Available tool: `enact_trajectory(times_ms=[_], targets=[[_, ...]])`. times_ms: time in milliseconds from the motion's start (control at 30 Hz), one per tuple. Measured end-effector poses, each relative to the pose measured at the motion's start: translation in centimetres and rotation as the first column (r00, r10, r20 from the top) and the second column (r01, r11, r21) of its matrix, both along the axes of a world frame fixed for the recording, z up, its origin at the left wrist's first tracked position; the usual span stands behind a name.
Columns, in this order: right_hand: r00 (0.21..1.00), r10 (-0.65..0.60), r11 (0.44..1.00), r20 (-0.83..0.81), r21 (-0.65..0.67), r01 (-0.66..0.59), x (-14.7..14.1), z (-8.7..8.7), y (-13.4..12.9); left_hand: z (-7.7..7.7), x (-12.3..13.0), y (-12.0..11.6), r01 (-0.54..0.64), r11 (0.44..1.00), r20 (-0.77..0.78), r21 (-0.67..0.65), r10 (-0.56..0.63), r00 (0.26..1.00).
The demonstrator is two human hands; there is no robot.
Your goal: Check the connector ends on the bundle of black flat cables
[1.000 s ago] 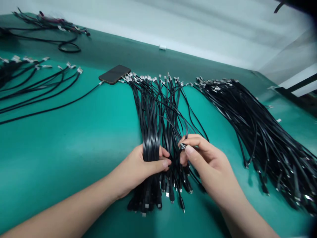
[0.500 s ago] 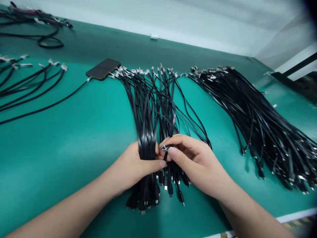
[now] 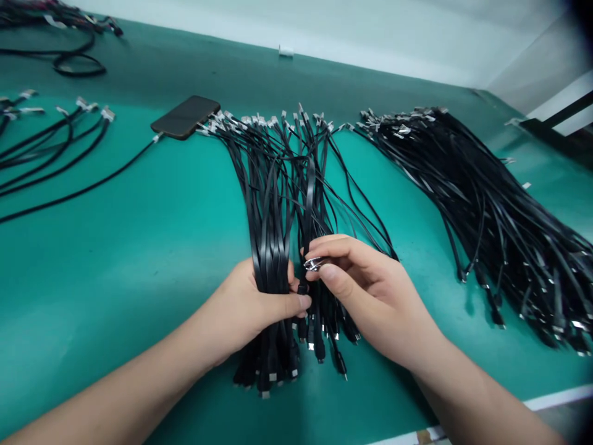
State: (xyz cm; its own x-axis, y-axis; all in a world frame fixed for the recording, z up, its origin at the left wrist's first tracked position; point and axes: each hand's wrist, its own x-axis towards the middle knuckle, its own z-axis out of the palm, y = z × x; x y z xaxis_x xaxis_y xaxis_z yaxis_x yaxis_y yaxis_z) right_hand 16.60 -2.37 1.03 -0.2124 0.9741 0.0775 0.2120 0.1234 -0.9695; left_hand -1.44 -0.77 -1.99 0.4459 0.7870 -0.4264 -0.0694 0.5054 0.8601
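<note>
My left hand (image 3: 259, 303) is wrapped round a bundle of flat black cables (image 3: 272, 247), its thumb and fingertips pinching near one cable's black end (image 3: 302, 288). The bundle's connector ends hang below that hand. My right hand (image 3: 361, 278) is closed, with a small shiny metal piece (image 3: 314, 264) between thumb and fingers; what exactly it is cannot be made out. More black cables (image 3: 319, 204) lie behind and under my right hand, their silver plugs (image 3: 264, 122) in a row at the far end.
A dark phone (image 3: 185, 117) lies at the back, a cable plugged into it. To the right spreads a large pile of black cables (image 3: 467, 185). Several cables with silver plugs (image 3: 83, 133) lie at the left, and tangled cables (image 3: 78, 28) at the far left corner of the green table (image 3: 139, 266).
My right hand has moved slightly up and away from my left thumb with the metal piece. The view has shifted a little. My left hand still grips the bundle.
</note>
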Motion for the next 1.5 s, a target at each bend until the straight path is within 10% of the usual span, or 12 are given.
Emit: enact_trajectory(times_ms=[200, 400, 1500], targets=[[0.97, -0.119, 0.993, 0.212, 0.031, 0.115, 0.9, 0.3, -0.2, 0.3, 0.5, -0.4, -0.128, 0.988, 0.062, -0.085, 0.134, 0.989], [0.853, 0.047, 0.999, 0.521, -0.001, -0.054, 1.2, 0.8, -0.1, 0.4, 0.5, -0.4, -0.148, 0.986, 0.059, -0.08, 0.153, 0.987], [0.795, 0.093, 0.988, 0.6, 0.041, -0.146, 1.5, 0.9, -0.2, 0.1, 0.6, -0.2, -0.105, 0.993, -0.089, -0.05, 0.1, 0.991]])
